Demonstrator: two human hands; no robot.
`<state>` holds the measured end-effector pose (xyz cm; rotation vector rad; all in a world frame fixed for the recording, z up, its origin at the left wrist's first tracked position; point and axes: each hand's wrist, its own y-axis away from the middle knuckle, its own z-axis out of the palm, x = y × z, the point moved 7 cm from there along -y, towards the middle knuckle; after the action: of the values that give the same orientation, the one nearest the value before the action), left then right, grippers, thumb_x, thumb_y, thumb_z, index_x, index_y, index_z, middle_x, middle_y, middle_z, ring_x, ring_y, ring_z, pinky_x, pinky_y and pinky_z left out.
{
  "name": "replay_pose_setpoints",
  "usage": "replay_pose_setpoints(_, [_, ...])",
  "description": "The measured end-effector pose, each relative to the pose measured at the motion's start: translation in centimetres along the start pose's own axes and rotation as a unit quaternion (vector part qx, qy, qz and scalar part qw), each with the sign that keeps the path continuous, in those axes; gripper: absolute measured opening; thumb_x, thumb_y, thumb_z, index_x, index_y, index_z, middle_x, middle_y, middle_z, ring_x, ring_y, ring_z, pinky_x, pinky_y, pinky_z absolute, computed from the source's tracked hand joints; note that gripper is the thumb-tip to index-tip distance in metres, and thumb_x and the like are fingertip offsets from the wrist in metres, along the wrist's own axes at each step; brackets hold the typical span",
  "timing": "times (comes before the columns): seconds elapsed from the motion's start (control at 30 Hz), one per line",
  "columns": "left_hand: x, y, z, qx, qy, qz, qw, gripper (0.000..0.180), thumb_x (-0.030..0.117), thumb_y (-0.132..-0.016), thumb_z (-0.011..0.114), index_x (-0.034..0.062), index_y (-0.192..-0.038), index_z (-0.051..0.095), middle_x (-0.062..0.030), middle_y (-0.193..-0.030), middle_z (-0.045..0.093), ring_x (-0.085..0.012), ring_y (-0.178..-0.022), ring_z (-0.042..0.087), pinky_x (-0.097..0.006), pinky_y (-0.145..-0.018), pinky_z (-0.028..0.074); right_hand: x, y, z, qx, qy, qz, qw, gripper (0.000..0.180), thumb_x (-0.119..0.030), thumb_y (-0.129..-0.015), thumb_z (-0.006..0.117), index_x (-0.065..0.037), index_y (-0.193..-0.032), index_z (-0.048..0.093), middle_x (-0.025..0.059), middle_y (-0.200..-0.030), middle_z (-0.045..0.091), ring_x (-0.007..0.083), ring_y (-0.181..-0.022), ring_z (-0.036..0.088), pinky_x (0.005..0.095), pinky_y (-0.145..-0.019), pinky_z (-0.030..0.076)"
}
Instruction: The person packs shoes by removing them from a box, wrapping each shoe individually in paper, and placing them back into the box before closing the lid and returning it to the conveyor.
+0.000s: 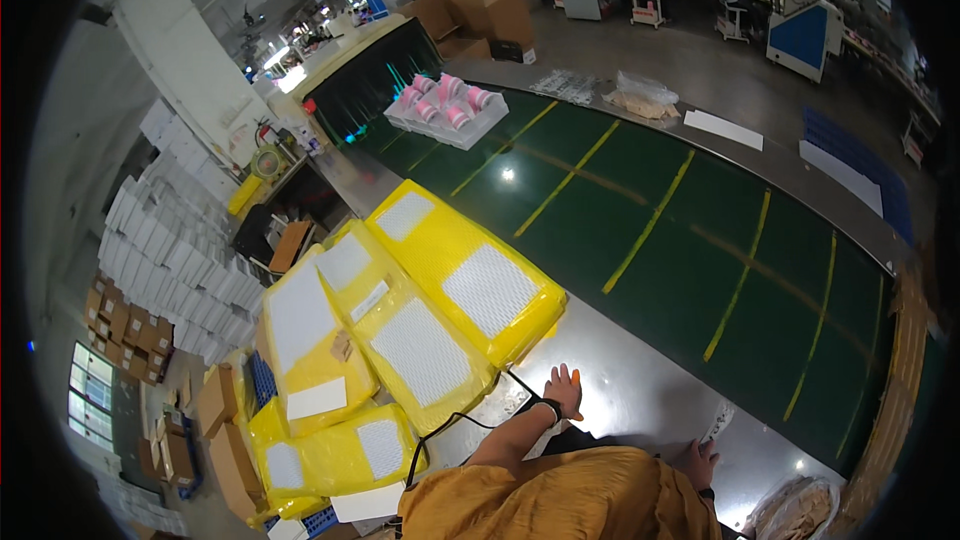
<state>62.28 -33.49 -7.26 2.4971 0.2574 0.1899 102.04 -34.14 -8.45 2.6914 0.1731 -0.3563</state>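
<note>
Your left hand (563, 387) lies flat and open, holding nothing, by the soft, slippery yellow padded mailer (470, 275); I'd pinch its edge; your right hand (700, 460) looks empty.

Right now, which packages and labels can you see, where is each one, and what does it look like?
Yellow padded packages: stacked at the conveyor's near left end, flat, with white mesh panels.
White label: rectangular, on the leftmost yellow package.
White tray of pink rolls: far end of the green belt.
Clear bags: across the belt, crumpled.
Brown cartons: behind the belt, boxy.
</note>
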Motion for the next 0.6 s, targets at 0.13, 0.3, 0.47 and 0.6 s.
replay_pose_setpoints(0.13, [-0.7,-0.1,-0.5,0.021,0.02,0.029,0.999,0.107,0.042,-0.068,0.083,-0.0032,-0.144,0.023,-0.0374,-0.142,0.029,-0.0531,-0.131,0.033,-0.051,-0.1,0.044,0.4,-1.0,0.3,-0.039,-0.059,-0.008,0.997,0.084,-0.035,-0.069,0.073,-0.005,-0.141,0.041,0.0316,-0.139,0.043,0.0427,-0.138,0.03,0.0582,-0.108,0.026])
replay_pose_setpoints(0.3, [-1.8,-0.5,-4.4,-0.043,0.125,0.033,0.991,0.087,0.034,-0.071,0.08,0.004,-0.137,0.032,-0.0287,-0.129,0.042,-0.0428,-0.121,0.047,-0.05,-0.09,0.049,2.3,-2.6,0.5,0.025,-0.314,0.064,0.947,0.098,-0.027,-0.064,0.079,-0.007,-0.147,0.032,0.0348,-0.145,0.032,0.0458,-0.139,0.027,0.0544,-0.113,0.022])
replay_pose_setpoints(0.47, [-2.7,-2.2,-7.8,0.126,0.097,0.081,0.984,0.091,0.022,-0.07,0.08,0.0119,-0.144,0.029,-0.0202,-0.133,0.044,-0.0389,-0.122,0.048,-0.05,-0.089,0.051,2.5,-4.8,1.4,0.049,-0.144,0.189,0.97,0.121,-0.033,-0.059,0.084,-0.014,-0.154,0.012,0.0355,-0.154,0.006,0.0535,-0.141,0.011,0.057,-0.116,0.013])
replay_pose_setpoints(0.6, [-3.6,-4.4,-5.7,0.044,0.058,0.051,0.996,0.109,0.017,-0.065,0.083,0.016,-0.152,0.017,-0.0238,-0.153,0.021,-0.0436,-0.139,0.027,-0.058,-0.1,0.041,1.3,-6.1,2.5,-0.015,-0.12,0.289,0.95,0.139,-0.043,-0.053,0.087,-0.018,-0.155,-0.005,0.034,-0.155,-0.009,0.055,-0.142,-0.003,0.0632,-0.114,0.013])
